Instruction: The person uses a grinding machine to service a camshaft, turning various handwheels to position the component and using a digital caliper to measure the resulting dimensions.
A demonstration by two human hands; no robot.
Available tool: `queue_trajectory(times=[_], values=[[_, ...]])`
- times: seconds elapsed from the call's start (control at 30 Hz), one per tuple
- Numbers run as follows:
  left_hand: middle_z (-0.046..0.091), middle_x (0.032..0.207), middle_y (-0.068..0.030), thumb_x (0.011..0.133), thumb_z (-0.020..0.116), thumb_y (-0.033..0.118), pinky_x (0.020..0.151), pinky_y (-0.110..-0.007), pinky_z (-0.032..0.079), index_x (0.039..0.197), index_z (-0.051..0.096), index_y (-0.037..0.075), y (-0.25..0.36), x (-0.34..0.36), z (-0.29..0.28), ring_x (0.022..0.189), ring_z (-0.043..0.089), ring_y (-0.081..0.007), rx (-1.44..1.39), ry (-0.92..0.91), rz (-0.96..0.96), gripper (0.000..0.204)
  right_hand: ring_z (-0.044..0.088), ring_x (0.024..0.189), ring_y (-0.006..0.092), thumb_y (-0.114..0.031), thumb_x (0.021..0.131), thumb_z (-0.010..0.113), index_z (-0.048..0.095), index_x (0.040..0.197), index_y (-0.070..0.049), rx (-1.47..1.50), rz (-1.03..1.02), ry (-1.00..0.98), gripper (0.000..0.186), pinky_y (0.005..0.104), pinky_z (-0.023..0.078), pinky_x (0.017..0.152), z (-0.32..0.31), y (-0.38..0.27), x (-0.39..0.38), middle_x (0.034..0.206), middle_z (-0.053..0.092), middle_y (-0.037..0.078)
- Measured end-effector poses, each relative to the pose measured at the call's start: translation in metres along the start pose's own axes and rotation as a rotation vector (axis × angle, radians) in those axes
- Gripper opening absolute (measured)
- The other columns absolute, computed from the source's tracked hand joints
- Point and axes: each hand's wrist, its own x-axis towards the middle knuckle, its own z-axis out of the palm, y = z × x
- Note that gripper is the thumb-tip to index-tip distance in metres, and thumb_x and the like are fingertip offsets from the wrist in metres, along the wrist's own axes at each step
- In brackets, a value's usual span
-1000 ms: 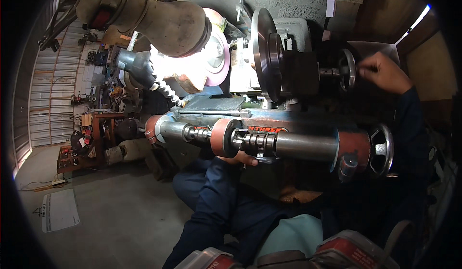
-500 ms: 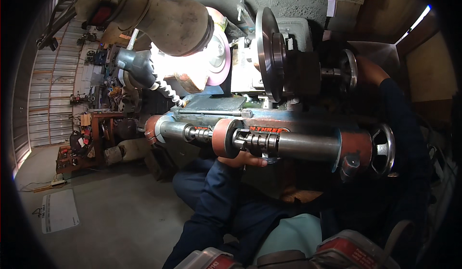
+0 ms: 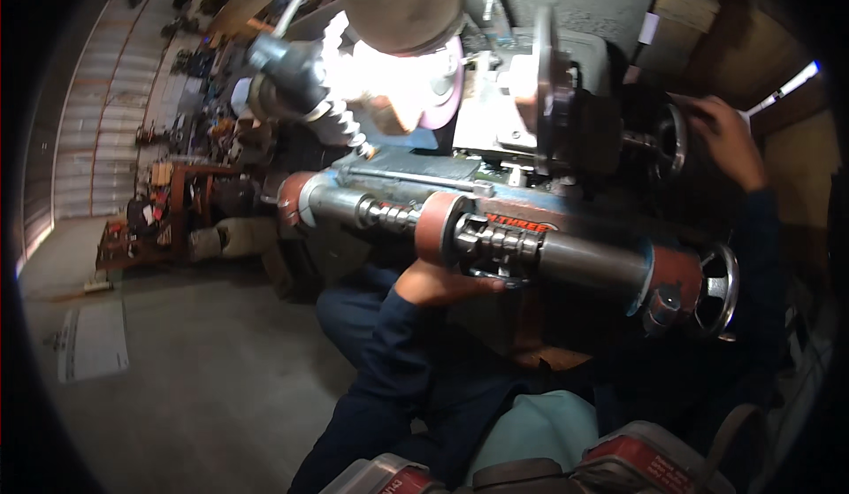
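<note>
Evidently the lobed steel shaft (image 3: 511, 243) is mounted, running through the red collar (image 3: 433, 229), apart from the pink grinding wheel (image 3: 455, 87); remotely, I can't judge its finish; my left hand (image 3: 442, 283) hides its grip below; my right hand (image 3: 732, 145) bends its fingers by the upper handwheel (image 3: 680, 145), contact uncertain.

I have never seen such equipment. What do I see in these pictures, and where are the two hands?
You look down from a camera worn on a person's head; its wide lens bends straight edges. In front stands a workshop machine, with a pink disc and a steel disc. Nearer, a ridged metal shaft shows on both sides of a thick red ring. The bare left hand is below this ring, at a small shiny metal part; whether it grips this is unclear. The right hand is beside the upper handwheel; contact is unclear.
</note>
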Motion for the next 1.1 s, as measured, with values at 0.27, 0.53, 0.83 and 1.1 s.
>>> queue_trajectory(times=[0.27,0.53,0.83,1.1], values=[[0.058,0.128,-0.0222,0.075,0.064,0.006,0.095,-0.041,0.048,0.126,0.054,-0.002,0.017,-0.062,-0.055,0.109,0.062,-0.0347,0.662,1.017,0.395,0.052,0.061,0.107,0.0214,-0.026,0.104,0.043,0.057,0.131,-0.003,0.627,0.203,-0.102,0.038,0.0328,0.046,0.095,-0.094,-0.089,-0.142,0.123,0.064,0.014],[0.040,0.146,-0.0251,0.065,0.061,0.002,0.114,-0.053,0.029,0.135,0.050,0.004,0.006,-0.045,-0.038,0.140,0.031,-0.0482,0.738,0.817,0.279,0.071,0.057,0.122,0.0294,-0.018,0.103,0.039,0.055,0.132,0.005,0.088,0.372,0.146,0.040,0.0368,0.039,0.105,-0.033,-0.183,-0.156,0.128,0.061,0.021],[0.046,0.141,-0.0256,0.063,0.052,-0.002,0.112,-0.052,0.035,0.129,0.059,0.003,-0.006,-0.049,-0.044,0.136,0.039,-0.0490,0.752,0.852,0.366,0.067,0.057,0.119,0.0270,-0.019,0.103,0.041,0.058,0.128,0.005,0.137,0.436,0.113,0.039,0.0356,0.040,0.104,-0.033,-0.176,-0.150,0.127,0.062,0.020],[0.045,0.140,-0.0285,0.063,0.050,-0.004,0.112,-0.054,0.035,0.130,0.057,0.004,-0.004,-0.047,-0.043,0.135,0.038,-0.0493,0.769,0.844,0.358,0.068,0.057,0.121,0.0315,-0.018,0.105,0.035,0.051,0.134,0.003,-0.049,0.174,0.551,0.039,0.0377,0.040,0.104,0.017,-0.181,-0.187,0.130,0.059,0.021]])
